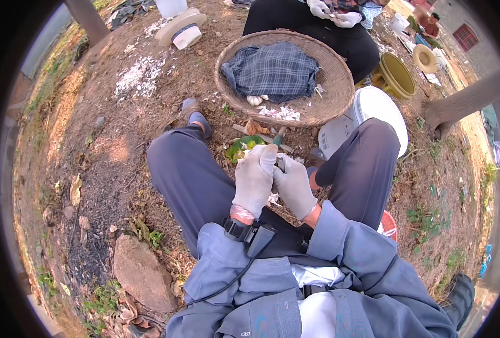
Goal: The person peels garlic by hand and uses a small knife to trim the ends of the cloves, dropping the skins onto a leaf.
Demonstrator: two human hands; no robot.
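A wide woven basket [334, 84] on the ground holds a plaid cloth [272, 70] and garlic scraps. Over the lap, the gloved left hand [254, 180] pinches a small garlic clove [280, 163], likely light, firm, slippery-skinned; the right hand [295, 188] clenches beside it.

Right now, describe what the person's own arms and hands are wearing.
Both hands wear pale grey-white gloves: the left hand and the right hand. The sleeves are grey-blue workwear fabric, loose and creased. At the left wrist sits a black strap with a small black device, and a thin black cable runs from it down across the jacket.
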